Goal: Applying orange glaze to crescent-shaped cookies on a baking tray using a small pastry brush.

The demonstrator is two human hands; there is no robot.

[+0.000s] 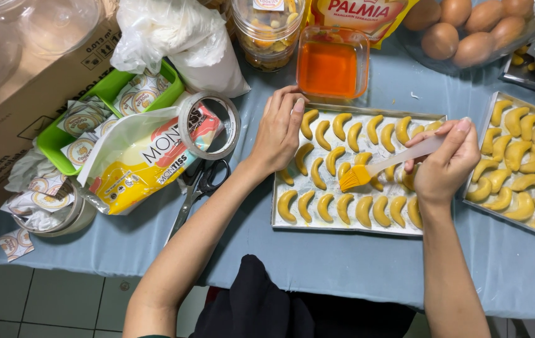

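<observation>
Landmark: the baking tray (342, 229), a shallow metal sheet lying flat on the counter (317, 263), which wears a pale blue cloth.
Cookies (326, 206): yellow crescents in rows across the baking tray, each lying apart from its neighbours.
Right hand (446, 164): over the right end of the baking tray, fingers pinched shut round the pale handle of the pastry brush (380, 168).
Pastry brush: slanted down to the left, its orange bristles resting among the cookies near the middle of the baking tray.
Left hand (278, 131): at the left end of the baking tray, released and grasping nothing, fingers spread loosely with the tips resting on the tray's upper left part beside the cookies.
Scissors (200, 188): black-handled, lying on the counter just left of the baking tray.
Tape roll (208, 125): clear, left of the baking tray, propped on a yellow and white bag (139, 159).
Second tray (527, 169): right of the baking tray, filled with the same crescents.
Orange container (332, 62): square, clear plastic, holding orange liquid, just beyond the far edge of the baking tray.
Green basket (108, 100): far left of the baking tray, holding round-labelled packets.
Eggs (468, 28): brown, in a clear holder beyond the baking tray's far right corner.
</observation>
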